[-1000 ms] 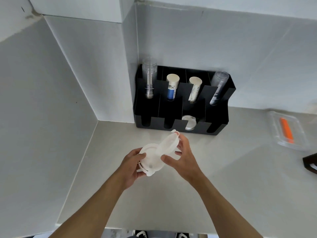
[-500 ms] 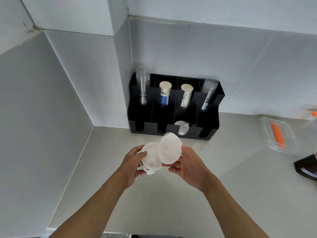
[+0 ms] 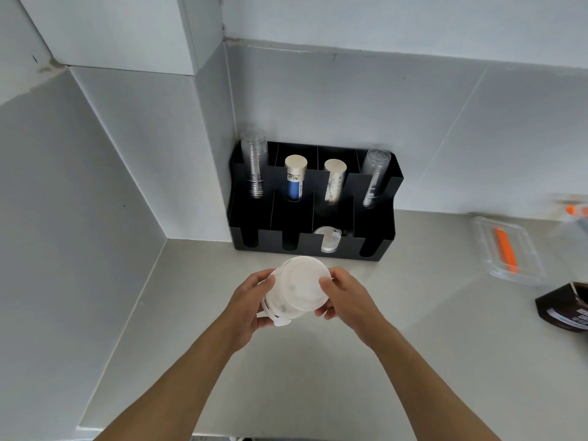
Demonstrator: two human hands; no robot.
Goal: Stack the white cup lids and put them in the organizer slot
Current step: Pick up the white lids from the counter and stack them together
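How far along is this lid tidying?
Partly done. A few white lids already sit in the black organizer, third front slot from the left. In hand: the left hand and right hand hold a stack of lids above the counter. Left: slotting that stack in.

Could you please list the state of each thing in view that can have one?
white cup lids: stacked, held above the counter by both hands
left hand: gripping the stack's left side
right hand: gripping its right side
black organizer: upright; back slots hold cups, one front slot holds lids
lids in slot: standing on edge
clear container: closed, orange item inside
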